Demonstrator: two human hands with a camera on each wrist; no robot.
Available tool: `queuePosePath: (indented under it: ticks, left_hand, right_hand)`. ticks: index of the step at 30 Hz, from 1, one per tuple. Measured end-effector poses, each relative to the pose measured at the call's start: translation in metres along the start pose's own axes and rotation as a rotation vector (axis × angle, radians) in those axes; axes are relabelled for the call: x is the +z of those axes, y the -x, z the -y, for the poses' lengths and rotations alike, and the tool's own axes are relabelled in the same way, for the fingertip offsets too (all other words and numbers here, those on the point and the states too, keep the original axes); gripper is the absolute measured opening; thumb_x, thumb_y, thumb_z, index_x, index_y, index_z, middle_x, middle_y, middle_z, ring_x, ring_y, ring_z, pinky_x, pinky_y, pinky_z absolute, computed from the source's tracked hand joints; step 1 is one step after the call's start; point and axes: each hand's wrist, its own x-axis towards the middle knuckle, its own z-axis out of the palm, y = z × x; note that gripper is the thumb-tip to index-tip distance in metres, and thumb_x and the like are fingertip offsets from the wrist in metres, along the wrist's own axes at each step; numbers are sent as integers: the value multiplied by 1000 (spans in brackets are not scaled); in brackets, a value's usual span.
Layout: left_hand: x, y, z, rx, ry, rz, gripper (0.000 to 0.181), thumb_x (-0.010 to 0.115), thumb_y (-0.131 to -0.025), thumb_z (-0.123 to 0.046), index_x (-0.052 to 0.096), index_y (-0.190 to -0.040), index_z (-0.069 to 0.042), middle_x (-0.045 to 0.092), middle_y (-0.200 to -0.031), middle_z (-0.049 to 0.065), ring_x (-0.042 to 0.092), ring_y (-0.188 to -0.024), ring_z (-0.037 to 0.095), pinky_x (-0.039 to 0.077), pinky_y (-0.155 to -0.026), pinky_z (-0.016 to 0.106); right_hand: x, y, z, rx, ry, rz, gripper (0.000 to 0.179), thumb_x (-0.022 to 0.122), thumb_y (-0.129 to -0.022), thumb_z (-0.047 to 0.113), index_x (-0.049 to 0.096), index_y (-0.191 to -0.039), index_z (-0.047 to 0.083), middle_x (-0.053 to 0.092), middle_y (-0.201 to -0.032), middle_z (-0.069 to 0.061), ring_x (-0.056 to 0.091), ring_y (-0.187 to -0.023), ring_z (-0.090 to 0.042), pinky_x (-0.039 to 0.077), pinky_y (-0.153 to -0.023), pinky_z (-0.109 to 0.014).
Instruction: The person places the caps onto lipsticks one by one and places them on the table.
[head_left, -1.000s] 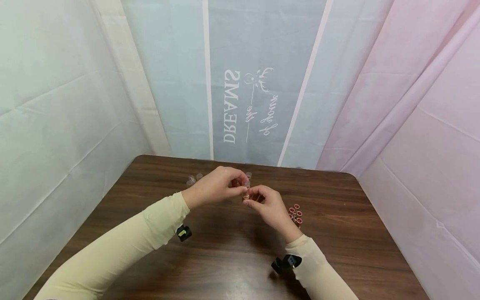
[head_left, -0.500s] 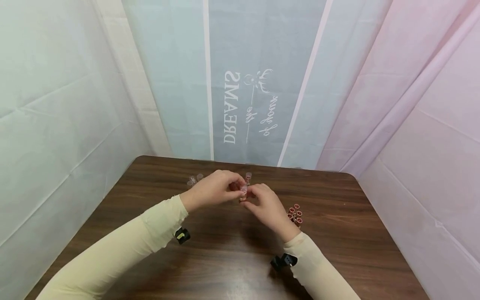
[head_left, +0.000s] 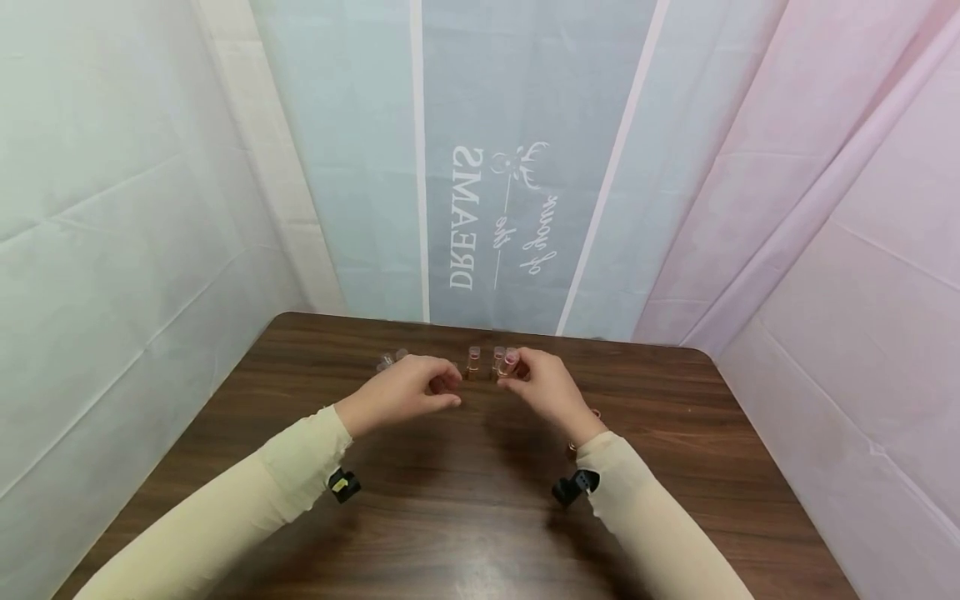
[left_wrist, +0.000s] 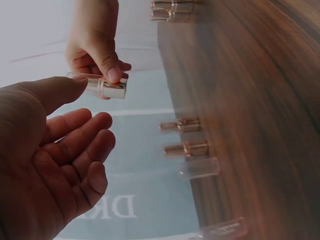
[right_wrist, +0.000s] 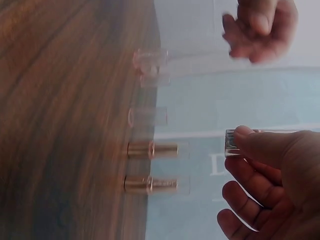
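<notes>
Gold and clear plastic make up the lipstick tube [head_left: 507,363], pinched between the thumb and fingers of the right hand [head_left: 551,385] near the table's far edge. Taking that tube as the clock's centre, with twelve toward the backdrop, the right hand reaches in from four o'clock. At nine, two capped tubes [head_left: 473,364] stand upright, one just beside the held tube and the other slightly farther out. The left hand [head_left: 408,392] lies between eight and nine, holding nothing, its fingers loosely curved and thumb apart from them. Farther out at nine are loose clear caps [right_wrist: 148,116], partly behind that hand. Between four and five, more gold tubes [head_left: 572,451] sit by the right wrist, mostly hidden by it. Dark wood-grain covers the table [head_left: 465,508]. Cream sleeves [head_left: 217,508] enter from seven and five, with black devices [head_left: 345,485] at both wrists. At twelve hangs a blue-grey backdrop [head_left: 517,75] with inverted white lettering [head_left: 467,218].
</notes>
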Motion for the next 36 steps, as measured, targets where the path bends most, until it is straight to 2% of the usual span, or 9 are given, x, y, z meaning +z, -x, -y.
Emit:
queuePosePath:
  ticks: [6,12,16,23,30,36]
  left_hand:
    - [4,14,10,-12,18,-23,18,76,-95,-25,72,-111,-15,71,-96,-11,65,-85,3,59,-81,38]
    - [8,25,16,-34,31,-34,16,75,-95,-25,72,-109,-17,69,-93,-13,63,-83,3,58,-78,34]
    - [10,30,19,-40,29,-36,14,75,-96,-26,72,-108,-19,69,-93,-14,62,-83,2,57,-77,32]
    - [10,35,24,-43,30,-44,15,75,-95,-26,73,-108,-19,69,-94,-14,63,-83,3,57,-76,33]
    - [13,39,32,-51,19,-41,14,75,-95,-26,73,-107,-20,69,-94,-15,63,-83,1,57,-77,33]
    - [12,42,31,-51,30,-39,15,75,-95,-28,73,-107,-19,69,-95,-13,63,-84,4,57,-77,34]
  right_hand:
    - [-9,-21,-17,55,42,23,17,83,-89,25,67,-94,19,69,-85,3,64,-78,-14,52,-70,-35]
    - [-13,-43,-33,125,37,46,13,81,-91,23,71,-95,16,73,-93,-1,68,-87,-20,54,-75,-39]
    - [-8,-53,-43,188,33,76,13,80,-91,18,69,-96,13,72,-97,-5,67,-90,-24,54,-78,-41]
    - [7,-68,-63,232,115,125,12,82,-86,11,70,-87,11,71,-87,-6,63,-81,-22,53,-77,-41]
    - [21,-72,-73,317,133,164,14,85,-83,15,72,-87,9,70,-85,-7,60,-77,-22,52,-74,-39]
    - [29,-67,-73,358,138,176,14,85,-85,18,73,-85,11,69,-84,-6,60,-76,-22,50,-73,-38]
